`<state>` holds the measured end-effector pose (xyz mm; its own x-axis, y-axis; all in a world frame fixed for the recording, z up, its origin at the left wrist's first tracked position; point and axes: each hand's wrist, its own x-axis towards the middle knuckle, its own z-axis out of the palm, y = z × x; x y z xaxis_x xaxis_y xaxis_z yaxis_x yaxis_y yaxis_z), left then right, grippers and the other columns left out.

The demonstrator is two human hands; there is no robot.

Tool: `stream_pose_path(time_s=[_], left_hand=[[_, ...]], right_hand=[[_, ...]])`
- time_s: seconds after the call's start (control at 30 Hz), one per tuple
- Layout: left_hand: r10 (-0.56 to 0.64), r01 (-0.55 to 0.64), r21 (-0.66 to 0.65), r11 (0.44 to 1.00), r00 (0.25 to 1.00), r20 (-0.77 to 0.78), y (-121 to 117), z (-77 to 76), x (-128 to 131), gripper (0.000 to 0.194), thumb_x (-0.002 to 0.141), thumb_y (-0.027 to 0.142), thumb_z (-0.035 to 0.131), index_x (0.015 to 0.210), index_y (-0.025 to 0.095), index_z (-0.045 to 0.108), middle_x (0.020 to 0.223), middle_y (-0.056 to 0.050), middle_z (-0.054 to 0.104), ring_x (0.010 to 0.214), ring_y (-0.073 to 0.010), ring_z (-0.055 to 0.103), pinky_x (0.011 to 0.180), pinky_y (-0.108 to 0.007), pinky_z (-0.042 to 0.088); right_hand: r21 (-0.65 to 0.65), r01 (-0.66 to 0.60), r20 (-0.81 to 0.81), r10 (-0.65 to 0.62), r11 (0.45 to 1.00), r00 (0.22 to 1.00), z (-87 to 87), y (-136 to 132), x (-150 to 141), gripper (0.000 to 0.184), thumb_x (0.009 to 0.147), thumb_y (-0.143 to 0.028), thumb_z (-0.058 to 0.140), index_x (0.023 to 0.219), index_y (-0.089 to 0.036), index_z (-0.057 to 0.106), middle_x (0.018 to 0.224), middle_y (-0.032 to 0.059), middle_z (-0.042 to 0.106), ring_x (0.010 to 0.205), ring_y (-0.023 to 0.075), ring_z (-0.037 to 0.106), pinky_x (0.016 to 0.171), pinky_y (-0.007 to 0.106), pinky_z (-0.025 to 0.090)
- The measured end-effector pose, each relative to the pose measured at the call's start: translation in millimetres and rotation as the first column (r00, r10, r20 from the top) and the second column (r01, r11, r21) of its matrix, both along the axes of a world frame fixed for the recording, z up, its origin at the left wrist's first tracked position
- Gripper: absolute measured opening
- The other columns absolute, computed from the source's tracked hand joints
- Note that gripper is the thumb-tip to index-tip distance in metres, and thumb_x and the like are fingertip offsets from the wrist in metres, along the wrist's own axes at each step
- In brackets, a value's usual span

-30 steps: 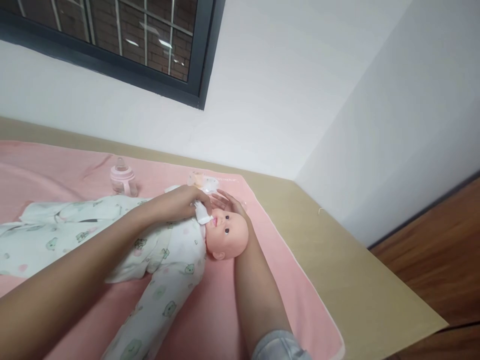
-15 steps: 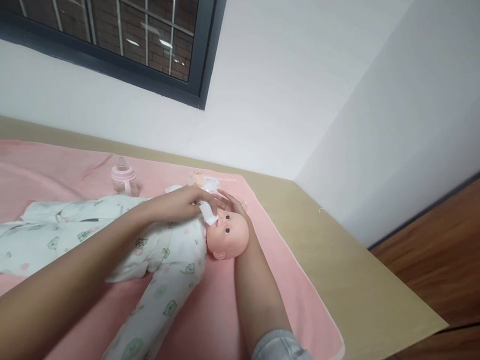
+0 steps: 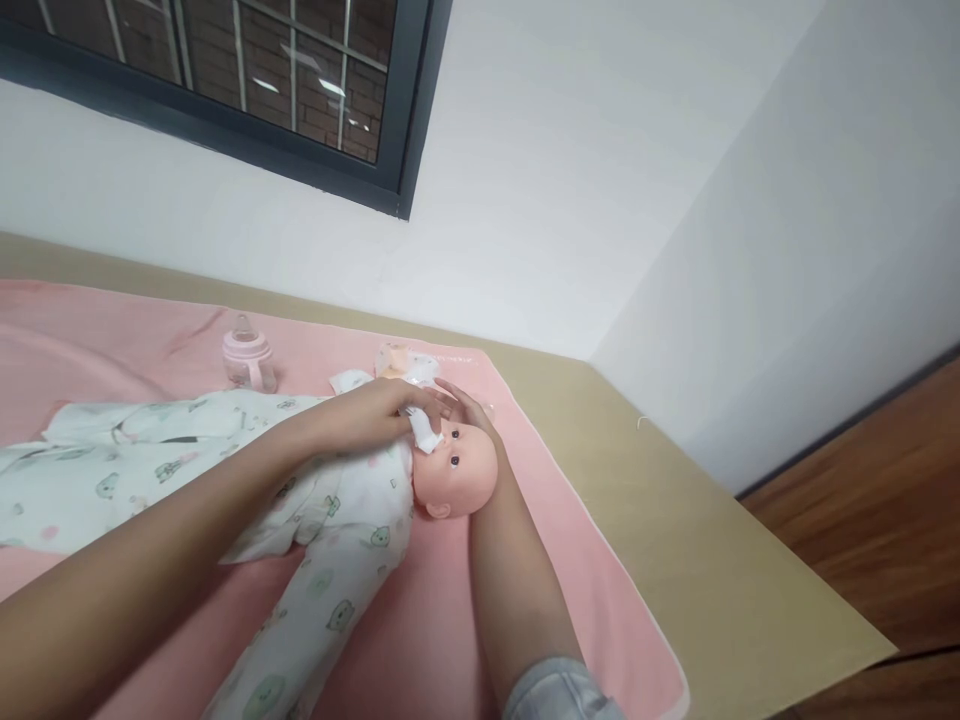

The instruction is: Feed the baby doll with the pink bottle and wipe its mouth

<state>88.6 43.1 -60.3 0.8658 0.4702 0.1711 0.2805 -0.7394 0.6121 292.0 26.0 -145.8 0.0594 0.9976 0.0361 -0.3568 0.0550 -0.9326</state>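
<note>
A baby doll (image 3: 456, 470) in a white printed sleepsuit (image 3: 330, 510) lies on its back on a pink blanket (image 3: 442, 640), head to the right. My left hand (image 3: 382, 410) reaches over the doll's chest, pinching a small white wipe (image 3: 425, 433) against the doll's mouth and cheek. My right hand (image 3: 466, 405) cups the far side of the doll's head, fingers curved around it; my right forearm runs along the near side of the head.
A pink baby bottle (image 3: 247, 358) stands on the blanket behind the doll. A small packet (image 3: 405, 362) lies near the doll's head. The blanket covers a tan table (image 3: 720, 580) set in a corner under a dark window.
My left hand has slid the wipe slightly right and up across the doll's face, from chin toward mouth and cheek. My right hand stays on the head.
</note>
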Motion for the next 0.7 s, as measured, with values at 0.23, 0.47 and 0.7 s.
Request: stream_pose_path(time_s=[0.23,0.47,0.7], left_hand=[[0.041,-0.041,0.017,0.999,0.999,0.008,-1,-0.2,2,0.033,0.078,0.016,0.042,0.097,0.023,0.069,0.104,0.001,0.070,0.096,-0.0200,0.061,0.085,-0.028,0.044],[0.074,-0.075,0.009,0.997,0.996,0.039,3,1.4,0,0.035,0.083,0.027,0.042,0.109,0.021,0.064,0.107,-0.002,0.068,0.093,-0.0213,0.060,0.084,-0.029,0.044],[0.290,-0.282,-0.097,0.955,0.953,0.087,26,-5.0,-11,0.050,0.081,0.042,0.050,0.123,0.016,0.048,0.095,-0.005,0.066,0.083,-0.0215,0.061,0.071,-0.028,0.045]], right_hand=[[0.011,-0.001,0.007,0.001,1.000,1.000,0.1,4,1,0.039,0.073,-0.043,0.064,0.108,-0.028,0.061,0.116,0.0027,0.066,0.118,0.0215,0.056,0.108,0.041,0.039],[-0.107,-0.023,-0.093,0.013,0.994,0.996,-12.9,24,12,0.036,0.074,-0.043,0.065,0.107,-0.029,0.061,0.115,0.0010,0.066,0.115,0.0209,0.058,0.106,0.042,0.041],[0.055,-0.113,-0.022,0.114,0.992,0.993,11.1,29,42,0.031,0.070,-0.044,0.072,0.093,-0.025,0.067,0.122,0.0037,0.064,0.111,0.0215,0.060,0.102,0.041,0.043]])
